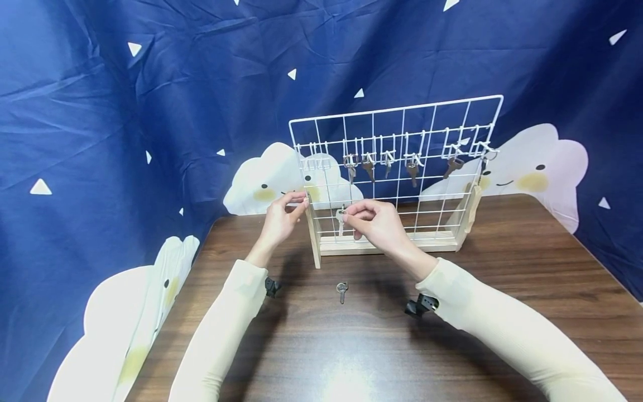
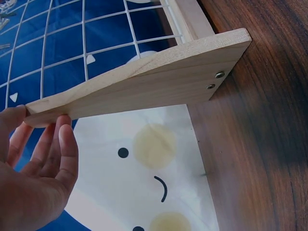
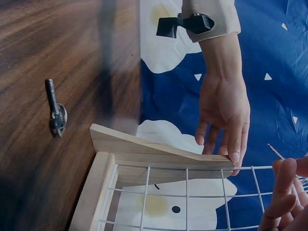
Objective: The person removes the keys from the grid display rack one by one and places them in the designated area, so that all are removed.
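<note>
My right hand (image 1: 380,224) pinches a silver key (image 1: 340,222) by its top end between thumb and fingers, in front of the lower grid of a white wire rack (image 1: 397,106). In the right wrist view part of the key (image 3: 275,151) sticks out beyond the fingertips. At the rack's left end, my left hand (image 1: 282,218) grips the upper tip of the wooden side panel (image 2: 144,82), thumb on one face and fingers on the other. A second key (image 1: 342,292) with a ring lies flat on the table in front of the rack.
Several keys (image 1: 413,170) hang from white hooks along the rack's upper part, and the leftmost hooks (image 1: 317,162) carry none. A wooden base bar (image 1: 432,245) joins the rack's two side panels on the brown table (image 1: 311,346). Behind hangs a blue curtain (image 1: 176,84) with white clouds.
</note>
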Demonstrator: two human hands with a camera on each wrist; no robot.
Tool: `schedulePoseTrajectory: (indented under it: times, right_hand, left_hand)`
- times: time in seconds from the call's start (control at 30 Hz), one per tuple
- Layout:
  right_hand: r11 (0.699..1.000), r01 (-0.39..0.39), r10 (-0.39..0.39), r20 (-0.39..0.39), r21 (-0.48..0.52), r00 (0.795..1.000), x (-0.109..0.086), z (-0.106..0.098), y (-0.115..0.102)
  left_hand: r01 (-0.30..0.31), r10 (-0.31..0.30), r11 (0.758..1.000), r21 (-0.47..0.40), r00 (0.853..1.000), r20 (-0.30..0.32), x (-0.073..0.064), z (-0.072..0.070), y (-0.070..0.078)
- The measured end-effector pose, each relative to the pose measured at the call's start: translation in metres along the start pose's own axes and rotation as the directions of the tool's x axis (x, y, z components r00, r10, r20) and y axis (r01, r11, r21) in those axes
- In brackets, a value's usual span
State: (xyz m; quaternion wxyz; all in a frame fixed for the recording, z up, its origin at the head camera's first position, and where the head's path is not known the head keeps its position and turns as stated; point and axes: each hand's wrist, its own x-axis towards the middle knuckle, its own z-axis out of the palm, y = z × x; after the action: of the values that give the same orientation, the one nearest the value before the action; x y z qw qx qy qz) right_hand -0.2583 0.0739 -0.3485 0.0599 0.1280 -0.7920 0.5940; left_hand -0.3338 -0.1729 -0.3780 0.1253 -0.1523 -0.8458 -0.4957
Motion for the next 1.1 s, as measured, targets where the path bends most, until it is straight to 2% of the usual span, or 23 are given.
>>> schedulePoseTrajectory:
  times: [0.2, 0.57, 1.1]
  right_hand:
    - [0.999, -0.022, 0.021, 0.023, 0.042, 1.0, -0.005, -0.002, 0.005]
    - [0.998, -0.064, 0.064, 0.062, 0.005, 0.996, -0.012, -0.007, 0.016]
    - [0.99, -0.133, 0.128, 0.113, 0.043, 0.985, -0.021, -0.003, 0.04]
  left_hand:
    - [0.005, -0.005, 1.0, 0.009, 1.0, -0.001, 0.0, 0.0, 0.001]
    - [0.004, -0.004, 1.0, 0.014, 1.0, -0.001, -0.001, 0.0, 0.001]
    - [0.009, -0.009, 1.0, 0.01, 1.0, 0.007, 0.0, -0.001, 0.0]
